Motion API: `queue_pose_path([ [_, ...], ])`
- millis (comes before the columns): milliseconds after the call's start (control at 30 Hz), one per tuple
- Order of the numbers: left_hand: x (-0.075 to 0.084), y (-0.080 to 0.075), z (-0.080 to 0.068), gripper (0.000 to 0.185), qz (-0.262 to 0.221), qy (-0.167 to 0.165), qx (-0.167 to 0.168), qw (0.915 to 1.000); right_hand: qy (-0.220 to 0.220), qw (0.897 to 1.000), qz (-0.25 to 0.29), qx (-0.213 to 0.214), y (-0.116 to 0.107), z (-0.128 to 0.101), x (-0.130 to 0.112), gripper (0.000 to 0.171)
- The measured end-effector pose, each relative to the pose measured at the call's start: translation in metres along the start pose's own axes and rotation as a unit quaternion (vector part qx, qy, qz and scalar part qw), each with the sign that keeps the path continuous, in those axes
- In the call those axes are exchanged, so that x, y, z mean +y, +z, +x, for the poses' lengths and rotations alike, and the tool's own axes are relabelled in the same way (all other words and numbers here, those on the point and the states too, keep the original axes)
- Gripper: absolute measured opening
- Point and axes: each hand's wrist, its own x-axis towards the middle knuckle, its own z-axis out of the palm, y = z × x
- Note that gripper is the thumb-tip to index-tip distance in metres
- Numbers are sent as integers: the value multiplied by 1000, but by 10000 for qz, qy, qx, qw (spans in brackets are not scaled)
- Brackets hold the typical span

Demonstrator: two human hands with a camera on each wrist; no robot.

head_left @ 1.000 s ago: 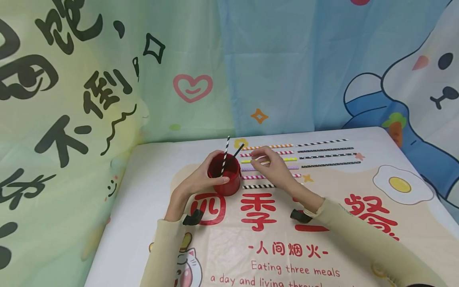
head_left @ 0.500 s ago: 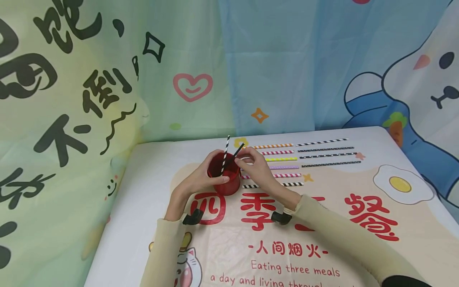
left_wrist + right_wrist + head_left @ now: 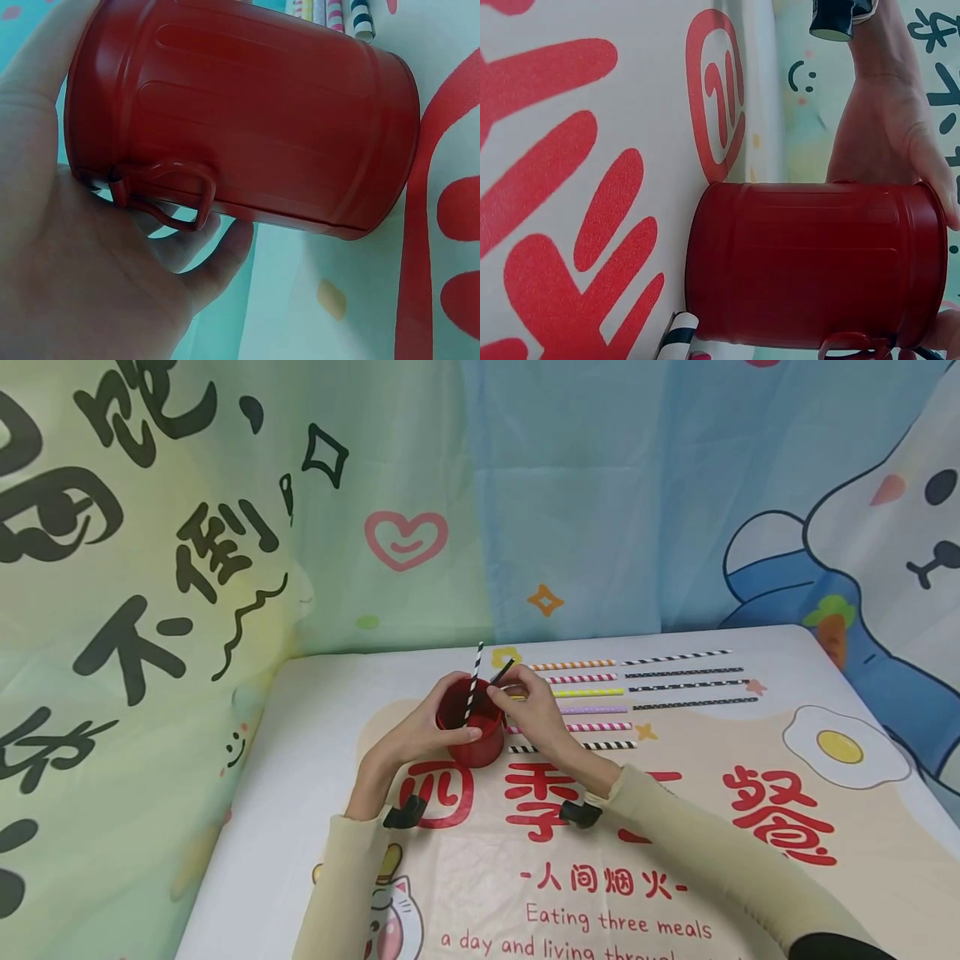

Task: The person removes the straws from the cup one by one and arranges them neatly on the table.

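Note:
A small red metal bucket (image 3: 486, 748) with little side handles stands upright on the table. My left hand (image 3: 411, 732) holds it from the left, thumb at the front near the rim. A black-and-white striped paper straw (image 3: 474, 683) leans inside it, its top above the rim. At the rim's right side, my right hand (image 3: 542, 717) pinches a dark straw (image 3: 506, 669), whose upper end shows above the fingers. In the left wrist view, the left palm and fingers (image 3: 225, 262) lie along the bucket's side. The right fingertips (image 3: 946, 334) show beside the rim in the right wrist view.
Right of the bucket lies a column of coloured paper straws, including an orange one (image 3: 573, 665), a yellow one (image 3: 592, 692) and a striped one (image 3: 611, 746). Several black-patterned straws (image 3: 693, 702) lie farther right. A printed cloth (image 3: 600, 927) covers the table; a curtain hangs behind.
My right hand has moved left from above the yellow straw to the bucket's rim, and now pinches the dark straw there. The left hand has kept its hold on the bucket.

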Motion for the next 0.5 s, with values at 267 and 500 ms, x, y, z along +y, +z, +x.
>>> queue_pose_path([
  [267, -2, 0, 1, 81, 69, 56, 7, 10000, -30, 10000, -30, 34, 1, 1, 1, 21],
  [500, -2, -1, 0, 81, 113, 60, 8, 9999, 173, 9998, -24, 44, -2, -2, -9, 23],
])
